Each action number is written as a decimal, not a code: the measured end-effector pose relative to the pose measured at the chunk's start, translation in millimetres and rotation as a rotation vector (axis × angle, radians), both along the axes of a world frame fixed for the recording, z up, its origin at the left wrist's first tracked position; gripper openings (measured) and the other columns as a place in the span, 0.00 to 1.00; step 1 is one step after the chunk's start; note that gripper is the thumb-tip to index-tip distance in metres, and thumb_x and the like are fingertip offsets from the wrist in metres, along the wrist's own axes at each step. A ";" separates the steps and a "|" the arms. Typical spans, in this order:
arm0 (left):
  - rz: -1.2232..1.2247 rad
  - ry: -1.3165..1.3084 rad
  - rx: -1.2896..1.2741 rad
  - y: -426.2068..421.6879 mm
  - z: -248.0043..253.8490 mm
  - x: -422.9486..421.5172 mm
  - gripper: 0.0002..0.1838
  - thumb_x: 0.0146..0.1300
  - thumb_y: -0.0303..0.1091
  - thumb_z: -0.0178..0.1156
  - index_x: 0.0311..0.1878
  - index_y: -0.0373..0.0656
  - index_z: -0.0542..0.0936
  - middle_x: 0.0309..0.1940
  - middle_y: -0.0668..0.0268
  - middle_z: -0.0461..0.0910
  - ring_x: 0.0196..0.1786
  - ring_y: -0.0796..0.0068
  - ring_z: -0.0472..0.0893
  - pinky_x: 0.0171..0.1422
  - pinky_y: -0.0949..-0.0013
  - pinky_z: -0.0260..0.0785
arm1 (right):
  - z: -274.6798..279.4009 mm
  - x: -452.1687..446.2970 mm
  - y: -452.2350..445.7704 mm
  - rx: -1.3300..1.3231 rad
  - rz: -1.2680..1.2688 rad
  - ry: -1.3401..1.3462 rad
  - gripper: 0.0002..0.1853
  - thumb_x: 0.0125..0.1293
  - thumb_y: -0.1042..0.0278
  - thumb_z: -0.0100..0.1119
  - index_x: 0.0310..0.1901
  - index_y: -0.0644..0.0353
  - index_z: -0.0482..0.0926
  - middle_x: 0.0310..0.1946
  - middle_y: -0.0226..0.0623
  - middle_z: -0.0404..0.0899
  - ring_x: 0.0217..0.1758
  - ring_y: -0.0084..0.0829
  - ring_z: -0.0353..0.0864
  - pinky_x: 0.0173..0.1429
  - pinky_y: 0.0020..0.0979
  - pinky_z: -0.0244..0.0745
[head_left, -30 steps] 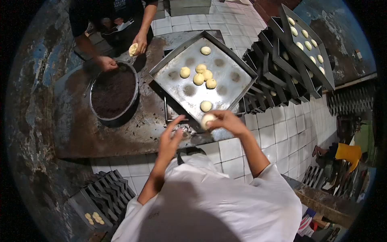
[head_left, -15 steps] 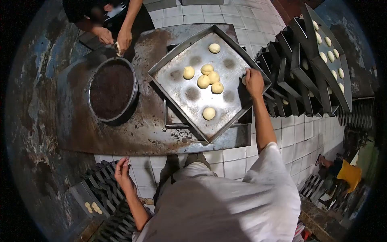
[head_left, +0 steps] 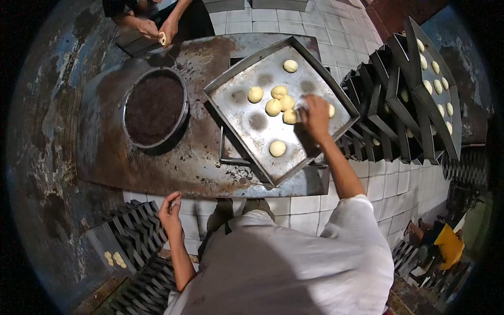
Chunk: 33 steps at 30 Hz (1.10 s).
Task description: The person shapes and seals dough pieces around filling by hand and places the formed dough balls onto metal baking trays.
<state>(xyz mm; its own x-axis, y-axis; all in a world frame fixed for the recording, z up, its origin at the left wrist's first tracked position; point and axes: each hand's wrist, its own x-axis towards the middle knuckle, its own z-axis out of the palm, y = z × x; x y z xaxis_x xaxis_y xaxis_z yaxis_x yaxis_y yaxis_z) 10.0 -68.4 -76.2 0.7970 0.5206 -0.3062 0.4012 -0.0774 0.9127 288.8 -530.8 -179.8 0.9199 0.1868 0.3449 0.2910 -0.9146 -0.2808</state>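
A square metal tray [head_left: 247, 123] sits turned cornerwise on the table, with several pale yellow dough balls on it. My right hand [head_left: 316, 119] is over the tray's right half, its blurred fingertips beside a dough ball [head_left: 290, 116] at the edge of the middle cluster. Whether those fingers grip anything is unclear. Just right of that hand, partly hidden by it, lies another dough ball [head_left: 331, 111]. My left hand [head_left: 170, 211] hangs off the table's near edge, fingers loosely curled and apart, with nothing in it.
A round pan of dark brown filling [head_left: 156, 107] stands left on the stained table [head_left: 205, 173]. Across it, a co-worker's hands [head_left: 160, 30] hold a piece of dough. Stacked trays [head_left: 391, 94] rise at right, more at lower left [head_left: 134, 233].
My right hand has moved left from the tray's right corner toward the middle cluster, uncovering a dough ball there. My left hand stays low by the table edge. The view has shifted slightly.
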 end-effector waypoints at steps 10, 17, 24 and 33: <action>-0.496 -0.217 -0.032 -92.7 -9.5 113.9 0.09 0.70 0.25 0.60 0.49 0.35 0.85 0.49 0.63 0.85 0.53 0.73 0.82 0.62 0.70 0.71 | 21.0 -48.3 34.9 0.350 -0.078 0.342 0.09 0.67 0.67 0.58 0.44 0.62 0.81 0.38 0.45 0.84 0.45 0.45 0.82 0.58 0.42 0.71; -0.632 -0.318 -0.394 -175.4 4.8 152.9 0.17 0.75 0.37 0.62 0.58 0.35 0.82 0.52 0.67 0.84 0.53 0.80 0.79 0.61 0.72 0.71 | 128.7 -116.8 76.7 1.619 0.149 0.839 0.15 0.79 0.61 0.53 0.57 0.61 0.79 0.50 0.30 0.83 0.54 0.24 0.78 0.63 0.30 0.70; -0.464 -0.153 -0.748 -165.0 -8.6 129.9 0.19 0.74 0.37 0.63 0.63 0.36 0.77 0.50 0.66 0.84 0.48 0.80 0.80 0.53 0.73 0.71 | 95.9 -139.8 182.4 1.135 -0.294 0.167 0.20 0.79 0.54 0.56 0.43 0.68 0.77 0.30 0.44 0.80 0.34 0.34 0.77 0.44 0.38 0.74; -0.195 -0.117 -1.382 -40.2 -24.9 85.8 0.28 0.76 0.47 0.57 0.67 0.34 0.72 0.63 0.54 0.77 0.66 0.60 0.77 0.73 0.57 0.67 | -26.6 -215.6 192.8 0.408 0.057 0.446 0.17 0.75 0.59 0.56 0.58 0.61 0.75 0.42 0.45 0.81 0.42 0.48 0.84 0.45 0.46 0.80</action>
